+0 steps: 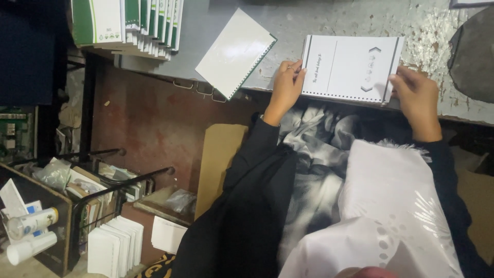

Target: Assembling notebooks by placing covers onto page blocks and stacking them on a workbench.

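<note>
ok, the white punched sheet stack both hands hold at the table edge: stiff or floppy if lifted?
The white punched sheet stack looks thin, so probably light and likely to sag if lifted by one end. The left hand and right hand grip opposite ends. No binding shows through its hole row, so sheets may slide apart. It overhangs the grey worn table edge, so a push could tip it off.

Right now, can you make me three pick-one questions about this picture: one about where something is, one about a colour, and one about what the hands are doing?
1. Where does the white spiral-punched pad lie?
A. On the floor
B. On the grey table, left of the held sheet
C. On the lap

2. What colour trims the stacked booklets at the top left?
A. Green
B. Red
C. Yellow

3. How is the punched sheet held?
A. One hand only
B. By nobody
C. By both hands at its side edges

Answers: 1 B, it rests at the table edge. 2 A, green bands show. 3 C, the left hand and right hand each have a grip on a side.
</note>
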